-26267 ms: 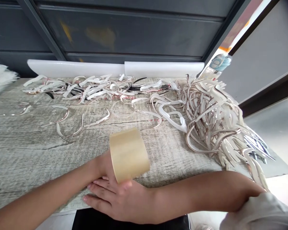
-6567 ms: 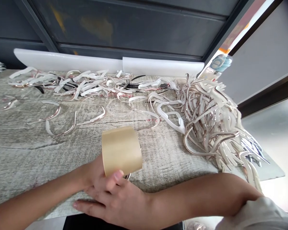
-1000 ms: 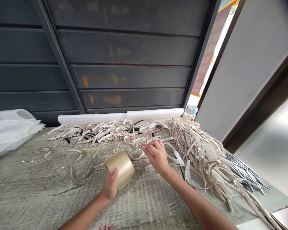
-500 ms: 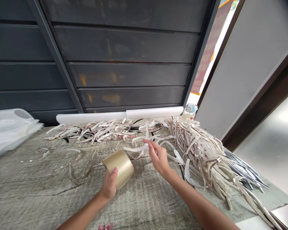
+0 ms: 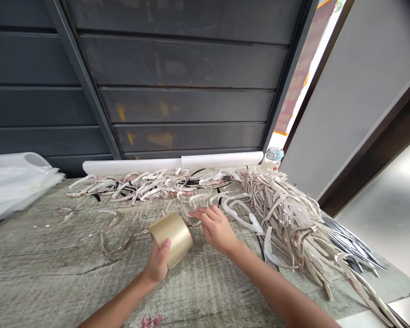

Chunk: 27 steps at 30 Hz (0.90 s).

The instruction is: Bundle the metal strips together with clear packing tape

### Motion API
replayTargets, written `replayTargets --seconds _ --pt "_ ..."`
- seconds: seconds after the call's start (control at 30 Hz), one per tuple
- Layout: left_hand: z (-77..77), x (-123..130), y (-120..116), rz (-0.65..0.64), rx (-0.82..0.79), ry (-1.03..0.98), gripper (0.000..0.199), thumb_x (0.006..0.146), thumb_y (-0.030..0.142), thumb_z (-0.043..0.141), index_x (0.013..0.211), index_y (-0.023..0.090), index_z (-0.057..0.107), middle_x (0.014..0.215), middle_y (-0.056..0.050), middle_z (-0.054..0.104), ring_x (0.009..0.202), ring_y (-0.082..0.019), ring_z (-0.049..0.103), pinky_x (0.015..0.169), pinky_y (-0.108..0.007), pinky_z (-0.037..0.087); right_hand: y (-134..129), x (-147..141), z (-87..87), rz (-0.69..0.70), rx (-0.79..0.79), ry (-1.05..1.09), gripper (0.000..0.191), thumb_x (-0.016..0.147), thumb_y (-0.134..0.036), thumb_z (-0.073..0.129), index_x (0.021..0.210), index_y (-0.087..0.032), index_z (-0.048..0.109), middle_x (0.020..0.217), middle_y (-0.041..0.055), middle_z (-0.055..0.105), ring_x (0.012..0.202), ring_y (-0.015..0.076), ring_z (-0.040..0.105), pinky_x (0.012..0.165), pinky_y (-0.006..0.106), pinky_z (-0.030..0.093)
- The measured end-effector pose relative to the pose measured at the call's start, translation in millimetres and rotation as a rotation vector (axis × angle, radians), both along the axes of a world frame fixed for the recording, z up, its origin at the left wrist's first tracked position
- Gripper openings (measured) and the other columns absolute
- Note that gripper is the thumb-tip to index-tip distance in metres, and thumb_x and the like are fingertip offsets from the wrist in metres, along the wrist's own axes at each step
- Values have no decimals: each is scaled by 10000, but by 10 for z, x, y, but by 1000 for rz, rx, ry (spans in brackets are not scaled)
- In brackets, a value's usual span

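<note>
Left grip (image 5: 156,266) is clamped round a roll of tan packing tape (image 5: 171,240), right over the worktop (image 5: 54,282). Right grip (image 5: 214,230) is spread open, fingertips just at some curved metal-edged white strips (image 5: 239,214), and there's a big heap (image 5: 290,218) of them off to the right.

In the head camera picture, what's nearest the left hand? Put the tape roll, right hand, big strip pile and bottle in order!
Nearest the left hand first:
1. Tape roll, gripped in that hand.
2. Right hand, just to its right.
3. Big pile of white strips, farther right.
4. Clear bottle, farthest back, behind the pile.
</note>
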<state>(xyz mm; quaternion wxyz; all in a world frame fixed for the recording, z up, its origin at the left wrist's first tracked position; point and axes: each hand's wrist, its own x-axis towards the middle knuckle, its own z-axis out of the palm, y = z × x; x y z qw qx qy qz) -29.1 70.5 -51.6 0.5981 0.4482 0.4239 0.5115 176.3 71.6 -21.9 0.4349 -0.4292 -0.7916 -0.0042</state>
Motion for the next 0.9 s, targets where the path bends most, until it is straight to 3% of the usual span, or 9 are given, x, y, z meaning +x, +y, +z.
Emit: replayTargets --seconds 0.1,0.23,0.4,0.53,0.63,0.77,0.9 --pt "32 1 -16 56 12 17 798 550 731 723 1105 174 583 1071 -145 693 1121 -438 589 957 -510 513 -32 -117 -36 54 -70 -103 509 833 -85 437 1332 -170 490 1255 93 581 1133 216 471 976 392 412" --pt "38 0 -15 59 17 28 859 524 739 731 1137 159 572 1059 -145 690 1149 -451 563 985 -504 492 -37 -182 -111 102 -147 -238 436 823 -120 471 1250 -172 538 1196 72 616 1052 205 489 919 365 435" --pt "35 15 -11 -28 -1 -2 933 524 744 727 1210 142 533 1125 -186 677 1163 -455 559 987 -510 482 35 -81 -164 -32 -173 -283 569 851 -355 587 1373 -166 462 1342 121 538 1222 272 427 1059 470 352" --pt "91 36 -25 -100 -9 -25 939 541 748 708 1238 141 541 1024 -180 714 1083 -452 616 940 -556 500 132 37 -222 -116 -184 -293 382 832 -444 637 1127 -203 652 1308 102 574 1284 298 401 1114 512 297" --pt "121 35 -30 -132 -1 -42 904 566 735 705 1243 154 557 998 -169 724 1067 -446 630 912 -564 513 163 55 -258 -97 -191 -304 235 832 -420 651 954 -224 691 1188 65 649 1239 257 468 1106 463 328" --pt "63 11 -22 -160 18 -44 758 628 702 693 1136 145 614 1014 -179 725 1038 -437 648 917 -552 516 174 25 -251 -102 -204 -255 127 883 -305 596 881 -195 660 925 63 704 1066 217 584 1080 448 355" --pt "-69 -13 11 -130 22 -61 645 684 683 654 1038 144 645 994 -183 733 968 -419 676 935 -548 509 195 40 -68 -149 -203 -111 128 924 -261 517 900 -179 613 862 57 704 860 180 631 1059 445 380"
